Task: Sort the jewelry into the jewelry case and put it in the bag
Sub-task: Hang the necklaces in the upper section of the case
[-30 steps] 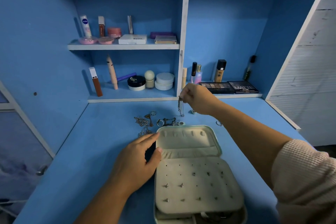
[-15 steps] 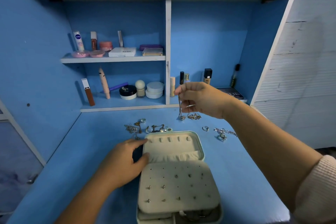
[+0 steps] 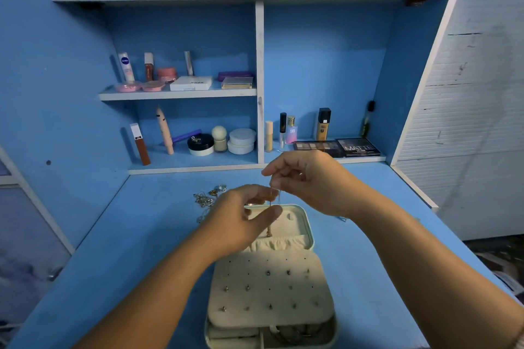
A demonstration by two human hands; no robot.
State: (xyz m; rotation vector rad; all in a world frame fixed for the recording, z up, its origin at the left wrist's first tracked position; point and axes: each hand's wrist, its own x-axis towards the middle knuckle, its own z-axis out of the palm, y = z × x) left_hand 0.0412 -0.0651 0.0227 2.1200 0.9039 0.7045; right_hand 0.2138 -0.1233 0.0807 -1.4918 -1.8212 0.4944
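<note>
The left hand is leaving the jewelry case and joining the right hand above its lid — both sets of fingers are pinching a thin necklace, readying it for hanging inside. Behind the case, labels are reading "NIVEA" and "MATTE".

This looks like a dressing corner in someone's home: a blue desk with built-in shelves beyond the hands, crowded with lotion, lipsticks, powder jars, a foundation bottle and eyeshadow palettes, jewelry scattered left of them.
</note>
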